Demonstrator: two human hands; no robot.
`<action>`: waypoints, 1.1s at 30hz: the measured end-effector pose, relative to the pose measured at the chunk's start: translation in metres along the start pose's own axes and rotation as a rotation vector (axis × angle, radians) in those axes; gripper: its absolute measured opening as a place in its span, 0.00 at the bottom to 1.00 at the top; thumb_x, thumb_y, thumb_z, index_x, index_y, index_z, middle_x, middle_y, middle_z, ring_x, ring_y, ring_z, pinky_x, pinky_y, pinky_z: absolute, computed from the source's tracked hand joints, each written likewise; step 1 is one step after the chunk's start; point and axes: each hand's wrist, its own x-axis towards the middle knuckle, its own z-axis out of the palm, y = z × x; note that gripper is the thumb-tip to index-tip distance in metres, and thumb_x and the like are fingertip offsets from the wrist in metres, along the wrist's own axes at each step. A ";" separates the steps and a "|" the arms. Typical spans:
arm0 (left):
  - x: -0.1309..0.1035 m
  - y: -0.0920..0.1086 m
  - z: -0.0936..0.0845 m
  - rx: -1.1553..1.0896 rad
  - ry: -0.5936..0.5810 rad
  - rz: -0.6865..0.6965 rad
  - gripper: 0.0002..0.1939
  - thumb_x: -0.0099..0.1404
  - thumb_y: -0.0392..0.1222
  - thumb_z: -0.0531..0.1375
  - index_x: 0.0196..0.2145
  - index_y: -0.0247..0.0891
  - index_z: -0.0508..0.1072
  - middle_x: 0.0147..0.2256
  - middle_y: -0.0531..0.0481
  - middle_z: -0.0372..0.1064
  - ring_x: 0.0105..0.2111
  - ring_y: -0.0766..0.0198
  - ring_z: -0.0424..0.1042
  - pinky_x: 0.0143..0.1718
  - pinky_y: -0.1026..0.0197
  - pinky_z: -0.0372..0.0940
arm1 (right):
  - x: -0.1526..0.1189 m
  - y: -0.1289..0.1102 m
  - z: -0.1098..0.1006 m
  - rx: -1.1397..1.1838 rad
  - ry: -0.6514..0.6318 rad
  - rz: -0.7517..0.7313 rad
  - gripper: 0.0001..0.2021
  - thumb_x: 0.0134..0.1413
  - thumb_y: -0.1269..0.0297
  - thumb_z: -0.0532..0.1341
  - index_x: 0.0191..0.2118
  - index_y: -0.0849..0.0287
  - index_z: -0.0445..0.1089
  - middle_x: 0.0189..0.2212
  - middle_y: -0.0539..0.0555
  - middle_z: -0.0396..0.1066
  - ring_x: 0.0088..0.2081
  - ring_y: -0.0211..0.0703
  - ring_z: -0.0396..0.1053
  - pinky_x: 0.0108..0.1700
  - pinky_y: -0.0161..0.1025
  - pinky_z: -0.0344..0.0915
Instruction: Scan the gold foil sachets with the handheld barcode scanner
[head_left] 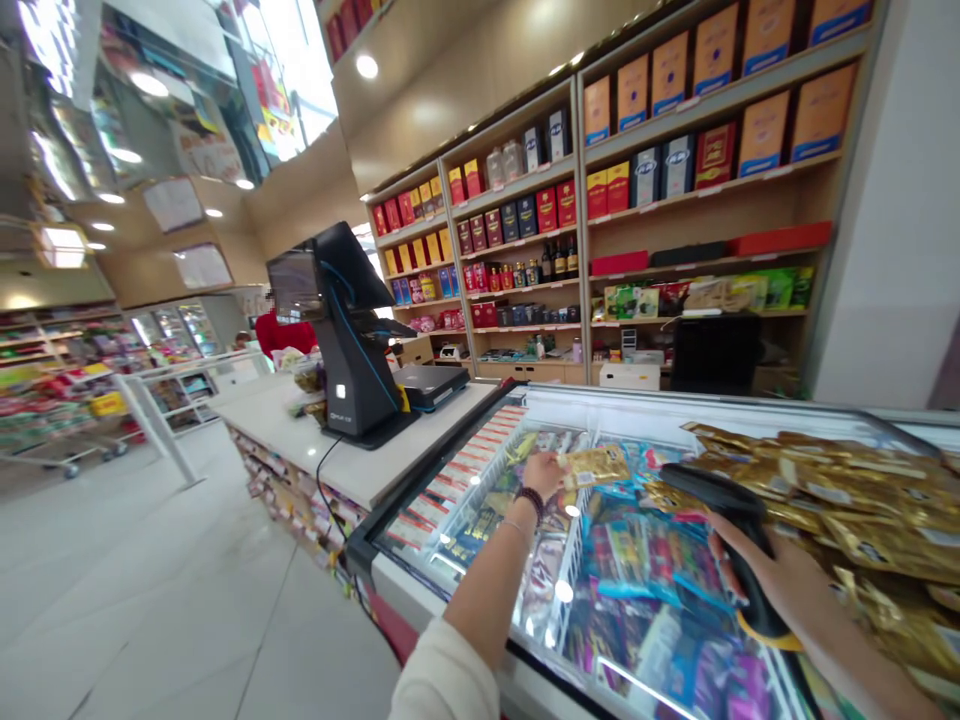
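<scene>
My left hand (544, 478), with a beaded bracelet at the wrist, is stretched out over the glass top of the display freezer (420, 590). Its fingers pinch one end of a flat gold packet (598, 466). Toward the right, my right hand (757, 565) is wrapped round the handle of a black barcode scanner (716, 492) with a yellow-orange trim. The scanner's head points left toward the gold packet. Beside and behind my right hand lies a heap of gold packets (847, 490) on the glass.
Under the glass are colourful packs (645, 540) in white wire baskets. Left of the freezer, a counter (277, 405) holds a cash register screen (349, 330) and a flat black scale (431, 382). Shelves (517, 170) of boxes line the back wall. A person in red (285, 335) is beyond the counter.
</scene>
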 end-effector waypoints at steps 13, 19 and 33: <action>-0.033 -0.018 -0.001 -0.434 -0.018 0.040 0.17 0.56 0.43 0.75 0.38 0.38 0.73 0.30 0.45 0.81 0.34 0.50 0.84 0.46 0.47 0.78 | -0.044 -0.029 0.021 -0.329 -0.105 -0.162 0.20 0.55 0.38 0.60 0.27 0.49 0.69 0.11 0.47 0.66 0.16 0.46 0.65 0.24 0.42 0.59; -0.034 -0.017 -0.002 -0.444 0.000 0.022 0.15 0.59 0.41 0.74 0.39 0.39 0.74 0.30 0.46 0.81 0.33 0.53 0.84 0.45 0.49 0.79 | -0.048 -0.032 0.025 -0.360 -0.102 -0.145 0.21 0.53 0.36 0.59 0.28 0.49 0.68 0.09 0.46 0.62 0.15 0.49 0.65 0.25 0.44 0.58; -0.042 -0.006 -0.006 -0.339 -0.012 -0.032 0.16 0.64 0.43 0.71 0.48 0.37 0.76 0.40 0.39 0.84 0.44 0.49 0.85 0.53 0.46 0.78 | -0.047 -0.029 0.024 -0.392 -0.118 -0.140 0.19 0.52 0.37 0.60 0.30 0.48 0.68 0.10 0.46 0.63 0.15 0.51 0.64 0.26 0.45 0.58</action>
